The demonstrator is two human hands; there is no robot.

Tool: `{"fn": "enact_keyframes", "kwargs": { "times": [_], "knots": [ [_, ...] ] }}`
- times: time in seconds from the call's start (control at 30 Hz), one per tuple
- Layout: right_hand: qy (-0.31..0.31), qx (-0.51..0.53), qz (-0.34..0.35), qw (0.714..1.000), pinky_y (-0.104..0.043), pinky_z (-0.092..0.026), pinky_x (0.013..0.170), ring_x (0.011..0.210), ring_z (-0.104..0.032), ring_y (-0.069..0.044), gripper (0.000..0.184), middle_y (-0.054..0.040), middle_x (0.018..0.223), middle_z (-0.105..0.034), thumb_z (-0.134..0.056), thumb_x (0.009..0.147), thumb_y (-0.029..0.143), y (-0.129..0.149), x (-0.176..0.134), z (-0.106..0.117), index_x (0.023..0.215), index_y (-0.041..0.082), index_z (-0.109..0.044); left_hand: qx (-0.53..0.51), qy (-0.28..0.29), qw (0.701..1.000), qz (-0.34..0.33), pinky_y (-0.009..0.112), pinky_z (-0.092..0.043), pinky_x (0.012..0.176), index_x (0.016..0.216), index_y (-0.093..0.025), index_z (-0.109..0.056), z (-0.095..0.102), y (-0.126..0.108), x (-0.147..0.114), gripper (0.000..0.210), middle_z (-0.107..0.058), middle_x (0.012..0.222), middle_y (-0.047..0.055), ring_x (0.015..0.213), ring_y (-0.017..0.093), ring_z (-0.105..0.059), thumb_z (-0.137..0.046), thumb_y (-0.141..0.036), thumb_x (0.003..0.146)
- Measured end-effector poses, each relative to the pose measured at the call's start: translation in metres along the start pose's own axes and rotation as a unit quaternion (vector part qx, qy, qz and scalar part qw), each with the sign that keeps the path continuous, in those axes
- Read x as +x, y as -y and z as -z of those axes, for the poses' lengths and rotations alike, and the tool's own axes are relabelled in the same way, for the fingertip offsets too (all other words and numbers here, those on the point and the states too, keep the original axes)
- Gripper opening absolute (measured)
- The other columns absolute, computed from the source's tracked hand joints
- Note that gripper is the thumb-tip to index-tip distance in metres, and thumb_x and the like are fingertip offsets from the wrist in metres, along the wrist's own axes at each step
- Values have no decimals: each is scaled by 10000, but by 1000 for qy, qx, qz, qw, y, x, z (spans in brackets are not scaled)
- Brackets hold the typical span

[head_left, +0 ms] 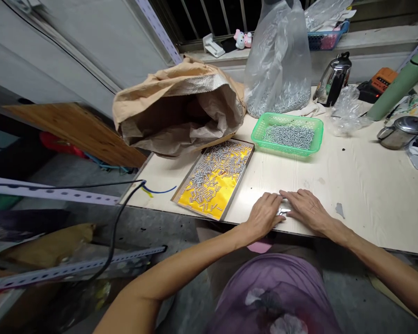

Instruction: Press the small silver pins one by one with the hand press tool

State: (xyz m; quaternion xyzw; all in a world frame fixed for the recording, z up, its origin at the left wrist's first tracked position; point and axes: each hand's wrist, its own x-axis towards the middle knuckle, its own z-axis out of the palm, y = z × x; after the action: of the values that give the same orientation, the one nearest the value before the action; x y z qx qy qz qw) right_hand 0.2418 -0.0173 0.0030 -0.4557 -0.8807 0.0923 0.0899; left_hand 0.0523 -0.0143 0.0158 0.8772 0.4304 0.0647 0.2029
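Observation:
My left hand (264, 215) rests at the front edge of the table, its fingers curled and closed at a small shiny metal piece (283, 211). From the other side my right hand (307, 209) meets it, thumb and fingers drawn in around the same piece. Its exact kind is too small and too covered to make out. Left of my hands lies a shallow tray (226, 208) with a yellow bottom, strewn with small silvery metal pins. Beyond my hands stands a green plastic basket (316, 147) holding more such pins.
A large open brown paper sack (146, 102) leans behind the tray. At the back stand a clear plastic bag (278, 55) of metal pieces and a steel kettle (334, 76). A green flask (400, 83) and metal cup (400, 132) are right. A black cable (114, 232) hangs left.

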Motion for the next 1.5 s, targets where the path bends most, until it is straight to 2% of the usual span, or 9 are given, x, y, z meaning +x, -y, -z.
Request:
{"fn": "enact_keyframes", "kwargs": {
  "times": [0.17, 0.3, 0.47, 0.67, 0.87, 0.97, 1.07, 1.23, 1.5],
  "knots": [
    [8, 42, 6, 999, -423, -460, 830, 1008, -545, -281, 768, -137, 1166, -585, -643, 785, 303, -14, -13, 4, 1419, 176, -228, 18, 29, 997, -73, 434, -444, 920, 1268, -133, -373, -14, 5, 22, 576, -536, 1180, 136, 1083, 285, -508, -663, -264, 787],
    [24, 21, -20, 999, -414, -483, 796, 991, -543, -284, 602, -122, 1110, -577, -672, 758, 333, -21, -20, 11, 1286, 204, -412, 51, 53, 995, -68, 426, -448, 886, 1316, -100, -308, -14, 6, 30, 692, -537, 1141, 141, 1043, 291, -502, -688, -308, 775],
    [39, -23, -35, 998, -357, -464, 722, 863, -554, -247, 360, -86, 954, -607, -684, 766, 265, -15, -15, 14, 1088, 181, -547, 78, 77, 989, -100, 376, -455, 836, 1155, -136, -451, -14, -2, 42, 421, -549, 1081, 98, 1019, 260, -488, -644, -309, 823],
    [34, -43, -28, 998, -315, -385, 687, 773, -553, -206, 79, -60, 804, -610, -562, 871, 230, -14, -9, 10, 905, 174, -608, 78, 90, 991, -69, 333, -458, 768, 963, -155, -556, -16, -3, 46, 141, -571, 961, 69, 973, 233, -499, -560, -274, 888],
    [22, -39, -31, 999, -303, -366, 668, 701, -535, -182, 228, -45, 712, -582, -458, 932, 261, -14, -8, -1, 780, 179, -607, 70, 105, 989, -82, 296, -457, 766, 861, -161, -580, -15, 0, 50, 179, -576, 886, 60, 936, 203, -516, -452, -257, 942],
    [16, -16, -43, 999, -306, -394, 696, 764, -547, -198, 149, -60, 780, -598, -525, 898, 276, -17, -10, 2, 895, 165, -624, 75, 86, 990, -87, 312, -471, 816, 978, -155, -569, -17, 2, 47, 146, -596, 953, 70, 977, 210, -528, -481, -260, 928],
    [19, 17, -34, 999, -326, -424, 728, 839, -549, -227, 316, -89, 889, -615, -582, 858, 374, -24, -11, 10, 1071, 142, -597, 66, 22, 994, -90, 359, -456, 927, 1160, -134, -499, -28, 5, 35, 285, -570, 1175, 118, 1112, 230, -515, -513, -271, 911],
    [2, 16, -24, 1000, -352, -412, 799, 870, -545, -223, 298, -104, 952, -632, -395, 947, 304, -37, -4, 12, 1082, 147, -609, 43, -78, 989, -116, 407, -361, 1077, 1235, -106, -465, -56, 0, 7, 351, -482, 1353, 175, 1335, 263, -372, -470, -279, 929],
    [-7, -26, -88, 996, -360, -380, 726, 851, -517, -242, 189, -94, 910, -642, -491, 899, 264, -52, 41, 15, 937, 180, -656, -7, -71, 987, -144, 463, -315, 1105, 1305, -98, -421, -61, -13, -8, 545, -528, 1310, 198, 1325, 274, -397, -442, -479, 916]
  ]
}}
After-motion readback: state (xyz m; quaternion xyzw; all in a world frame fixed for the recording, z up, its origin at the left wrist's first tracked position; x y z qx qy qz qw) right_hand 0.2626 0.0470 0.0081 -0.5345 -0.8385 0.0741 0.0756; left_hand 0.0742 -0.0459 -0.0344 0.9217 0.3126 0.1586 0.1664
